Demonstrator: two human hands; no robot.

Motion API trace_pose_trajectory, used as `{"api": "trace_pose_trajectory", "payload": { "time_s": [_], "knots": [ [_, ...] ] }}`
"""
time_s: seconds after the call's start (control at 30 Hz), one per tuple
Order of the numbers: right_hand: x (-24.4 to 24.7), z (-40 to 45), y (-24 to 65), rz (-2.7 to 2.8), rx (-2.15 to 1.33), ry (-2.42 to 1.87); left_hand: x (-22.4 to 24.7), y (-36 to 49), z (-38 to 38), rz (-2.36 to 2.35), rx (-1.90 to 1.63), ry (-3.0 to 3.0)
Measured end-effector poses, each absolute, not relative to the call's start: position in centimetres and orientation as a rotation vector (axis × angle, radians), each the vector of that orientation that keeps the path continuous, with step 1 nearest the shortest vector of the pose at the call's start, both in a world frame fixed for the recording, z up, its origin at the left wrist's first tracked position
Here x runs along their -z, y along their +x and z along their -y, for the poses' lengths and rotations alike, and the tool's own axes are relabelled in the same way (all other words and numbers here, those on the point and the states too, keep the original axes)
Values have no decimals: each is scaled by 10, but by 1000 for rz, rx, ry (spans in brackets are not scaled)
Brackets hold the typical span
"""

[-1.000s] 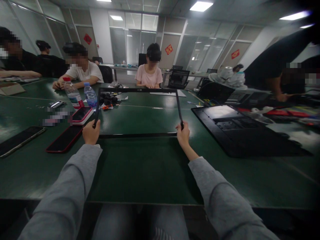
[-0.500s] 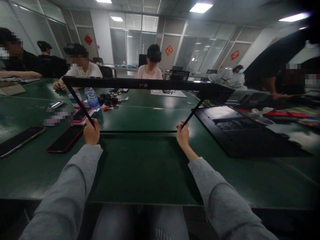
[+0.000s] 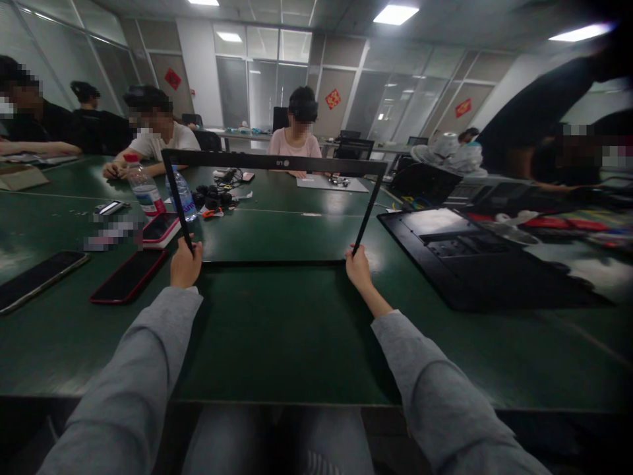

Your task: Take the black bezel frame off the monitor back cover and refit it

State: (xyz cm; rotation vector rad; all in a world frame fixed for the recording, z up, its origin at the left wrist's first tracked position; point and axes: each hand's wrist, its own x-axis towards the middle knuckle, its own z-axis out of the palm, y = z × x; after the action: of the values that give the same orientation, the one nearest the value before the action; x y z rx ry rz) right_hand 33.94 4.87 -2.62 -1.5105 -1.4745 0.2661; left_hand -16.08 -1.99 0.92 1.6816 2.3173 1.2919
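Note:
A thin black rectangular frame [image 3: 237, 160] with an upside-down LG logo on its far, wider bar is held up over the green table [image 3: 287, 343]. My left hand [image 3: 186, 264] is closed round its left side near the lower corner. At the opposite lower corner, my right hand [image 3: 358, 265] grips the right side. The table shows through the frame's opening. To the right of my right hand lies a large black panel [image 3: 475, 264] with a recessed middle. A red-edged phone [image 3: 129, 277] rests left of my left hand.
Two bottles [image 3: 144, 188] [image 3: 182, 194], a pink-edged phone [image 3: 161, 227] and a dark phone [image 3: 44, 280] are on the left. Black cables [image 3: 215, 198] lie farther back. Several people sit around the table; one leans in at the right.
The frame's far bar has tilted up and looks narrower, with its left end shifted right and its right end shifted left. Both hands have moved slightly inward, still holding it.

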Motion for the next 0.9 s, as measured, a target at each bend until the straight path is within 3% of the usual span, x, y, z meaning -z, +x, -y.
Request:
{"api": "trace_pose_trajectory", "payload": {
  "time_s": [0.9],
  "knots": [
    [24, -53, 343, 1312, -438, -1533, 3, -171, 19, -2510, -870, 1666]
  ]
}}
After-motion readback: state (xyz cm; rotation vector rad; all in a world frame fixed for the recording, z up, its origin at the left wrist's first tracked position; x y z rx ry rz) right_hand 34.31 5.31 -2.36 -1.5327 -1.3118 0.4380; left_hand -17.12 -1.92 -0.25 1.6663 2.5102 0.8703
